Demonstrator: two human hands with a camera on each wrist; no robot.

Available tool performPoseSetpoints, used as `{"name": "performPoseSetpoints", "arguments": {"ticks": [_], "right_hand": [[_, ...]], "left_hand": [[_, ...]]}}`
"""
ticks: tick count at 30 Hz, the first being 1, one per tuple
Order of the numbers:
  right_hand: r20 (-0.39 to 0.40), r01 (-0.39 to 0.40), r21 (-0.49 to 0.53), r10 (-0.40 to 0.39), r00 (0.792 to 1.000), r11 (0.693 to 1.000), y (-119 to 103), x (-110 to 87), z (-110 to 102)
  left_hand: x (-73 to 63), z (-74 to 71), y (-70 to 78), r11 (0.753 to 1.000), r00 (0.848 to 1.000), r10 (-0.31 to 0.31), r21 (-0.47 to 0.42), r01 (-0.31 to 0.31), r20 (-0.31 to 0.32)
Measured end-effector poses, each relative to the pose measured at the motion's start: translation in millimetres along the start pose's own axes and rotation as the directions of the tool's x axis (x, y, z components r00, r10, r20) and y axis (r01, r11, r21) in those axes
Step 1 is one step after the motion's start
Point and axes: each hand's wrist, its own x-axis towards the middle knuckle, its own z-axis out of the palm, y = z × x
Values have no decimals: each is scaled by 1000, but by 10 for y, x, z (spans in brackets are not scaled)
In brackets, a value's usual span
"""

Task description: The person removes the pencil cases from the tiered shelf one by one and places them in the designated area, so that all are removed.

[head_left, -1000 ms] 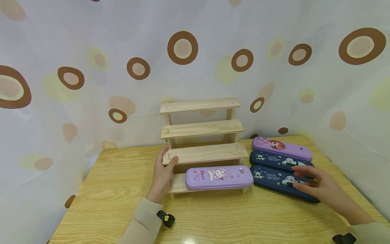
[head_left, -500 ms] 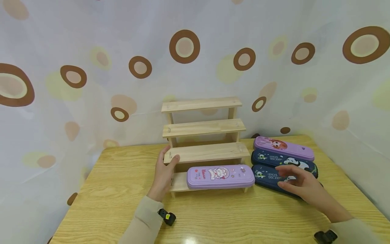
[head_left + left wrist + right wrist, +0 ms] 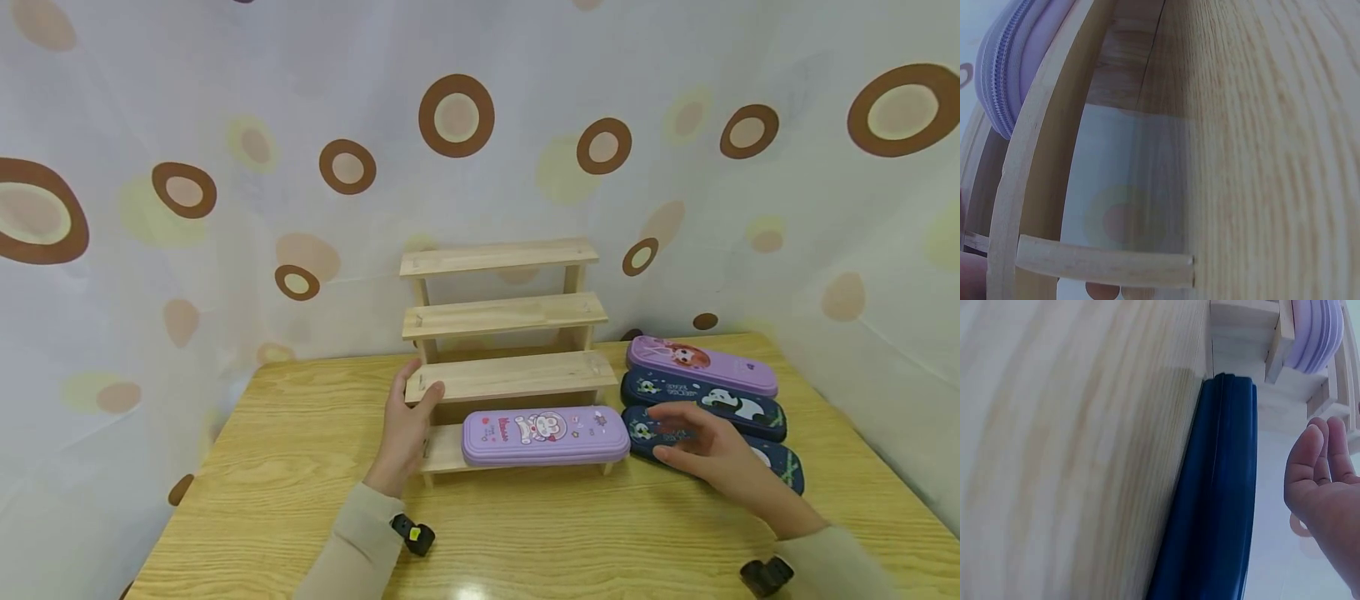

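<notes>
My left hand [image 3: 405,433] holds the left end of a pale wooden step shelf [image 3: 517,375] at its second step from the bottom, thumb on top of the board. On the lowest step lies a lilac pencil case [image 3: 546,436] with a cartoon rabbit, its right end reaching past the board. My right hand [image 3: 720,460] hovers with loosely bent fingers over the nearest navy panda pencil case [image 3: 787,471], hiding its middle. In the right wrist view nothing is between the fingers and thumb, and the navy case [image 3: 1216,481] lies flat on the table below them.
Behind the nearest case lie a second navy panda pencil case [image 3: 765,410] and a purple one with a red-haired girl [image 3: 738,369]. The wooden table [image 3: 300,467] meets a white patterned curtain [image 3: 525,200] at the back and right side.
My right hand has moved left across the nearest navy case, baring its right end. My left hand has stayed on the step shelf, and the pencil cases lie where they were.
</notes>
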Motion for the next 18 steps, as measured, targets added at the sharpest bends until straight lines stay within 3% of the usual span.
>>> {"name": "performPoseSetpoints", "arguments": {"ticks": [18], "right_hand": [[42, -8, 6, 8, 999, 1000, -11, 213, 262]], "left_hand": [[-16, 14, 25, 1000, 1000, -8, -1, 8, -11]]}}
